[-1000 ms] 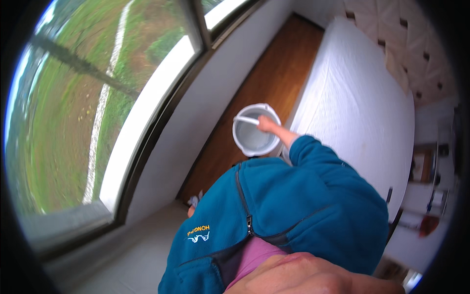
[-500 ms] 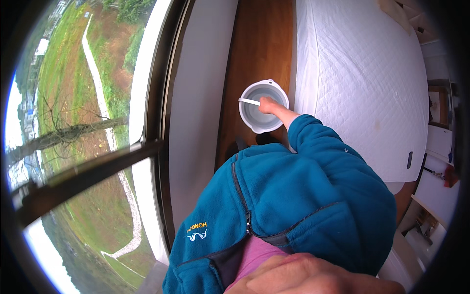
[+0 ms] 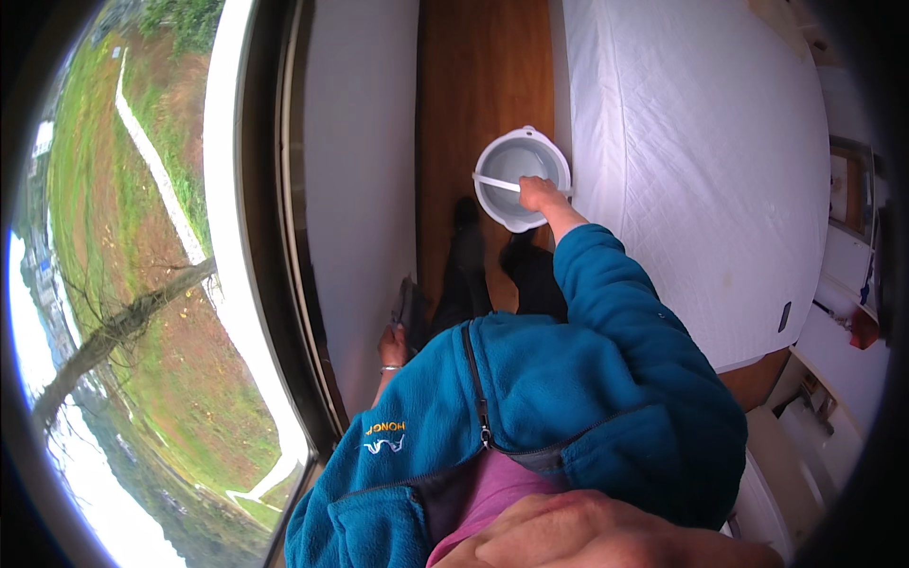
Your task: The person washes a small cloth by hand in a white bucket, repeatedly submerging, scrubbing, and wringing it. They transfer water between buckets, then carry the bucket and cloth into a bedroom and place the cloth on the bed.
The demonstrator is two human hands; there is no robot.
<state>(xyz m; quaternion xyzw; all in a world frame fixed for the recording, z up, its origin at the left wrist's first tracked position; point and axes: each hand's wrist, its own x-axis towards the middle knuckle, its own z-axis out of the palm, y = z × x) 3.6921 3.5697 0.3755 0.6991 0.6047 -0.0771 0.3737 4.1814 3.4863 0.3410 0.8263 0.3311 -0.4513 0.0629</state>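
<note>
My right hand (image 3: 542, 193) is closed around the white handle of a round, pale grey bucket (image 3: 486, 208). The bucket hangs or stands in front of my feet, close to the side of the mattress; whether it touches the floor I cannot tell. Its inside looks grey and shiny, and any water in it is hard to make out. Low by the wall under the window, my left hand (image 3: 391, 346) grips a dark grey cloth (image 3: 409, 310), its fingers partly hidden by shadow and my jacket.
A narrow strip of brown wooden floor (image 3: 483, 66) runs between the pale wall (image 3: 360, 142) and a bed with a white quilted mattress (image 3: 691, 189). The dark window frame (image 3: 275, 123) lines my left. Cabinets (image 3: 847, 275) stand at the far right.
My left hand with the dark cloth has come into view beside the wall. The bucket now sits slightly further right and up in the picture, and my legs show more.
</note>
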